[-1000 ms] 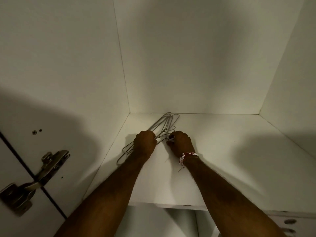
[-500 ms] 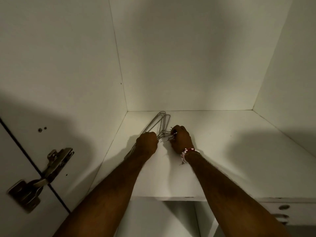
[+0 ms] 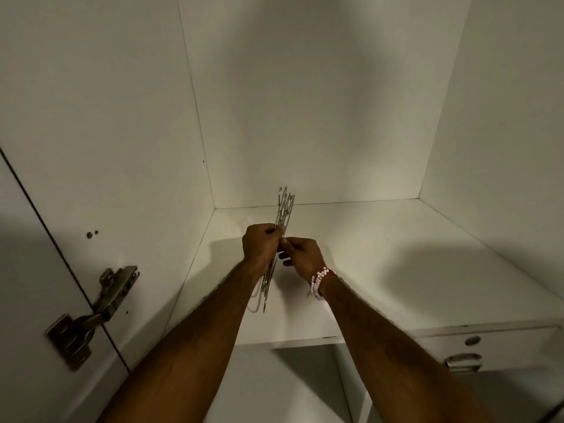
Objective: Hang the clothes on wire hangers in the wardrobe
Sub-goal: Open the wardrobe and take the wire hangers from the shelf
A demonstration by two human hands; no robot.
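Far left: metal hinge (image 3: 91,315) on the side wall of the wardrobe (image 3: 122,117).

Left of centre: left hand (image 3: 262,248), fingers curled tight round a bundle of wire hangers (image 3: 285,209). Bundle held edge-on and roughly upright, clear of the shelf; top ends poking up above the fist, lower ends trailing down beside the left wrist. Number of hangers in the bundle: cannot tell, wires overlapping.

Just right of that: right hand (image 3: 302,254), touching the left, thumb and forefinger pinching at the wires right beside the left fingers. Whether on one wire or several: cannot tell. Beaded bracelet (image 3: 319,280) on the right wrist.

Right: white shelf (image 3: 396,270) under both hands, then a drawer (image 3: 488,346) with a metal pull below the shelf's front edge.

No clothes and no rail in view.

Step in hand, as judged: separating a single hanger from the tangled bundle, ahead of any hanging. Task barely begun.

Next move, as judged: keep the left grip firm, draw one hanger out sideways with the right, freeing its hook from the neighbours without dragging the rest along; then fetch a garment.
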